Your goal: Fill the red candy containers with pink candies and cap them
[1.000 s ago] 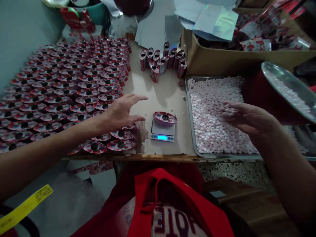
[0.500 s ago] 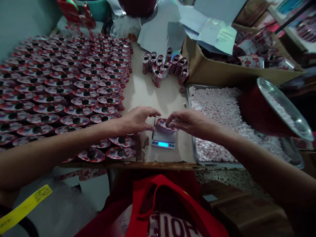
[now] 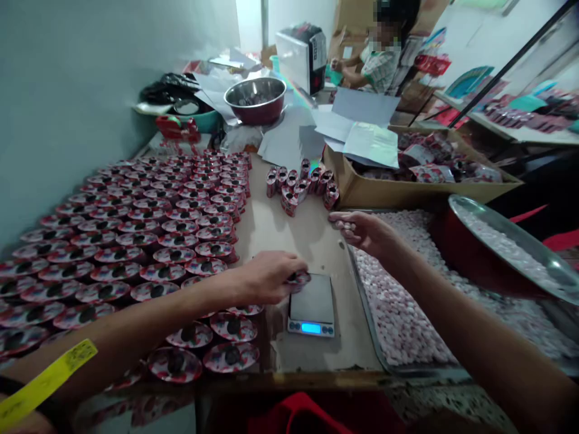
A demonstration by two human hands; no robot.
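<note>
My left hand (image 3: 275,277) is closed on a red-and-white printed packet (image 3: 298,280), held at the left back edge of a small digital scale (image 3: 312,298) with a lit blue display. The fingers hide most of this packet. My right hand (image 3: 359,232) is over the back left corner of a metal tray (image 3: 377,349) of small pale pink and white pieces that look like candies (image 3: 402,313). Its fingers are curled together; what they hold, if anything, I cannot make out.
Rows of similar oval-topped packets (image 3: 149,238) fill the table's left side. Several narrower ones (image 3: 289,202) stand at the back, beside a cardboard box (image 3: 434,191) of packets. A tilted red bowl (image 3: 452,241) rests in the tray. Another person (image 3: 380,69) is farther back.
The packet has come off the scale in my left hand, toward the left. My right hand has moved from the scale to the tray's back corner. The view has tilted up.
</note>
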